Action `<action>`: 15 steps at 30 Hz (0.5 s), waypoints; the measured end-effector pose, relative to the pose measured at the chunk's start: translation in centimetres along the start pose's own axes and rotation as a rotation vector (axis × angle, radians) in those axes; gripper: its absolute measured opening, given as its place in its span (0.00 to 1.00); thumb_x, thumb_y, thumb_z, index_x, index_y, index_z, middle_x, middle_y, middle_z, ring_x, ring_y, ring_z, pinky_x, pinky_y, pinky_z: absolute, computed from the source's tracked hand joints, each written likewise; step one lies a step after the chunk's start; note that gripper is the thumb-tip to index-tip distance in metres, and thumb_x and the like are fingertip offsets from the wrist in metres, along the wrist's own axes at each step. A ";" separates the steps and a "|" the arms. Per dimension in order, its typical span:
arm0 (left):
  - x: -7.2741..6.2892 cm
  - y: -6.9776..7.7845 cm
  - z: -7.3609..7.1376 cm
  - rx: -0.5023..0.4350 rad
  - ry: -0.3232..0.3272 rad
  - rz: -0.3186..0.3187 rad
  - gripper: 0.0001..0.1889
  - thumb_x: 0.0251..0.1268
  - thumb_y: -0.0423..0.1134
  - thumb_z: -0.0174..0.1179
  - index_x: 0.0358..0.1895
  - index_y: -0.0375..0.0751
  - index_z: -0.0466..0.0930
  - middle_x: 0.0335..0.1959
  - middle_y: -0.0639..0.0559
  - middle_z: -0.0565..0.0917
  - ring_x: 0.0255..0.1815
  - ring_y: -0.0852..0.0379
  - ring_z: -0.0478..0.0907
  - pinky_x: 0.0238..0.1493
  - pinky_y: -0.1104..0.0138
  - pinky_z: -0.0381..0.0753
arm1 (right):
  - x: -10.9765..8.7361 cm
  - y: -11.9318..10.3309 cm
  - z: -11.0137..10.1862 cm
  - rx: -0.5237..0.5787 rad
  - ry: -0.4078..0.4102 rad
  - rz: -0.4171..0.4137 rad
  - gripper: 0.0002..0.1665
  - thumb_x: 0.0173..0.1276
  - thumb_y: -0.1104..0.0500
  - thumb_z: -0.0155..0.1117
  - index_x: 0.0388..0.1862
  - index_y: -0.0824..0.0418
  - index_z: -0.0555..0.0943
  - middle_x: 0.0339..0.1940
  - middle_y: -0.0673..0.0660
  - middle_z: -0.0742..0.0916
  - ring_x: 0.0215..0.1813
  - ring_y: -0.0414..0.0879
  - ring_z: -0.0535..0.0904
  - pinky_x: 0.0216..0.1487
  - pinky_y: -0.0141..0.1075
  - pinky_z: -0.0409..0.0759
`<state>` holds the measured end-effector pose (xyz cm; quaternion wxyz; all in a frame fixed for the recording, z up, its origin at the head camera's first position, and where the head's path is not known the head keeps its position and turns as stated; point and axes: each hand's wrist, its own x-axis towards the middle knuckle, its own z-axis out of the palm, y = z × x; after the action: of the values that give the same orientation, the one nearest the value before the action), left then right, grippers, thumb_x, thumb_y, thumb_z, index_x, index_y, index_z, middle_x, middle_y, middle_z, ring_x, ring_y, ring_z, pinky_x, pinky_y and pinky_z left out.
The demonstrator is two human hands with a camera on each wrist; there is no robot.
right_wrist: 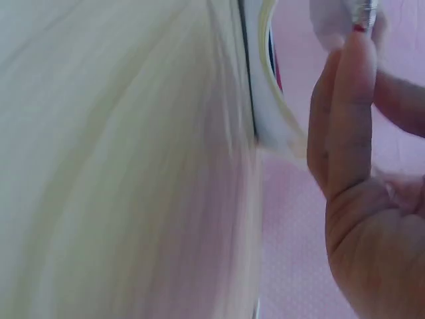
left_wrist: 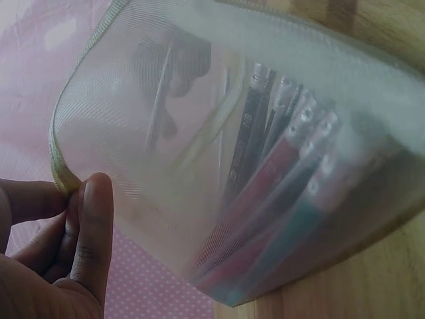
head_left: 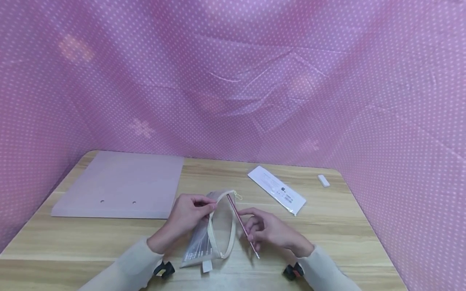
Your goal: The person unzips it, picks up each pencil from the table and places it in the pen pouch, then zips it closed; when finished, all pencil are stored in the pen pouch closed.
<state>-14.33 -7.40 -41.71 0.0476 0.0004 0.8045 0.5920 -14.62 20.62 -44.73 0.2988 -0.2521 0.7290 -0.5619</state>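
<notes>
A translucent mesh pouch point(head_left: 200, 238) with cream trim stands tilted on the table, its mouth gaping toward the right. My left hand point(head_left: 187, 214) pinches the trim at its upper rim between thumb and fingers. Through the mesh in the left wrist view, several pencils point(left_wrist: 255, 166) show, dark, red and teal, with metal ends. In my right hand point(head_left: 269, 231) is a dark red pencil point(head_left: 238, 216), held between thumb and fingers. Its upper end overlaps the pouch mouth; the metal end point(right_wrist: 364, 13) points down toward me. A small white tag point(head_left: 206, 266) hangs from the pouch's lower edge.
A pale pink board-like folder point(head_left: 127, 178) with two small holes lies at the back left of the wooden table point(head_left: 349, 238). Back right are a white printed packet point(head_left: 277, 190) and a small white block point(head_left: 323, 180). Pink dotted cloth point(head_left: 233, 81) surrounds the table.
</notes>
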 end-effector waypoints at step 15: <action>-0.3 0.2 0.1 -0.014 -0.025 -0.016 0.05 0.61 0.34 0.70 0.38 0.41 0.90 0.33 0.46 0.91 0.26 0.59 0.84 0.29 0.68 0.87 | 3.2 -1.5 4.1 0.253 0.093 0.048 0.41 0.67 0.75 0.58 0.77 0.66 0.58 0.46 0.66 0.83 0.38 0.46 0.86 0.38 0.37 0.90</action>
<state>-14.07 -7.28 -41.50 0.0625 0.0009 0.7995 0.5973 -13.85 15.31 -44.52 0.3073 -0.1686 0.6711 -0.6533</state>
